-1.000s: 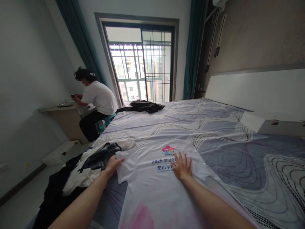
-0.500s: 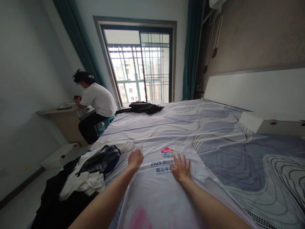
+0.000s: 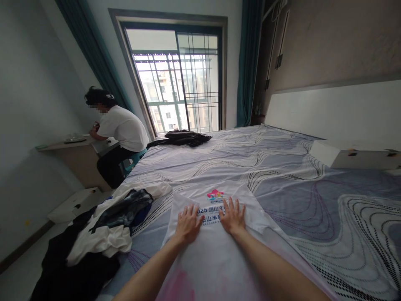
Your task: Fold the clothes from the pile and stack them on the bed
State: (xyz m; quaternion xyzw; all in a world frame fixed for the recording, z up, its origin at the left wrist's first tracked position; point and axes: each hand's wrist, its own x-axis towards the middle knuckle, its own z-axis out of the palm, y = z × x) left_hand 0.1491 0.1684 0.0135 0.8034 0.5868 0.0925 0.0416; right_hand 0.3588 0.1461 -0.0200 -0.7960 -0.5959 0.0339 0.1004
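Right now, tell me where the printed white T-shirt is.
In the head view, the printed white T-shirt lies at lower centre on the patterned bedsheet, under the left hand and right hand, with the clothes pile to its left.

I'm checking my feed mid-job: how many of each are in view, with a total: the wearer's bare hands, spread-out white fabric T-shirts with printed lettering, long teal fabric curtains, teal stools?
Bare left hand and bare right hand: 2
Spread-out white T-shirt with printed lettering: 1
Left teal curtain and right teal curtain: 2
Teal stool: 1
Total: 6
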